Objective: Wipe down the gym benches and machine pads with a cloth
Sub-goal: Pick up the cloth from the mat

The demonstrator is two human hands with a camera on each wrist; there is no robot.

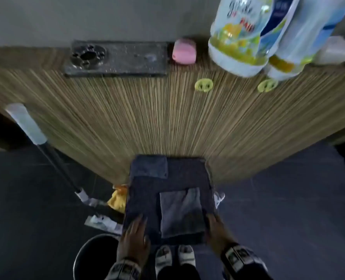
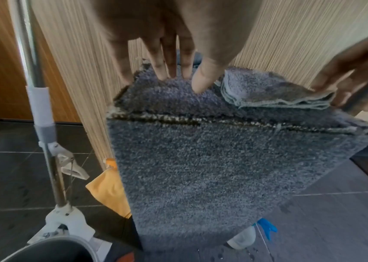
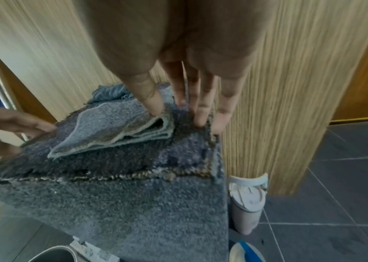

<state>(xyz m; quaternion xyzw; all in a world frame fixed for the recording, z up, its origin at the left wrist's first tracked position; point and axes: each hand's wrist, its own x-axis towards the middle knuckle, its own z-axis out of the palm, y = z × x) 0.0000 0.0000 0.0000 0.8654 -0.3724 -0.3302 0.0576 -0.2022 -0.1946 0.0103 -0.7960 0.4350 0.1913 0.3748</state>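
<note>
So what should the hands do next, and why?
Probably the right hand should pinch and lift the folded grey cloth. It lies loose on the carpet-covered stand, the thumb already touches its edge, and both hands, the left hand too, only rest flat, holding nothing to wipe with.

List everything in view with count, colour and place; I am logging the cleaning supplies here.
mat: 1, dark grey, draped over a stand by the wall
cloth: 1, light grey, folded, on the mat
small cloth: 1, blue-grey, far end of the mat
yellow cloth: 1, left of the mat, low
mop: 1, dark pole, white grip, leaning left
bucket: 1, grey, floor, lower left
bottles: 2, clear with yellow liquid, top right
spray bottle: 1, blue trigger, floor
bin: 1, white, floor right of the mat
left hand: flat on the mat
right hand: at the mat's right edge, thumb on the cloth
shoes: 2, white
</note>
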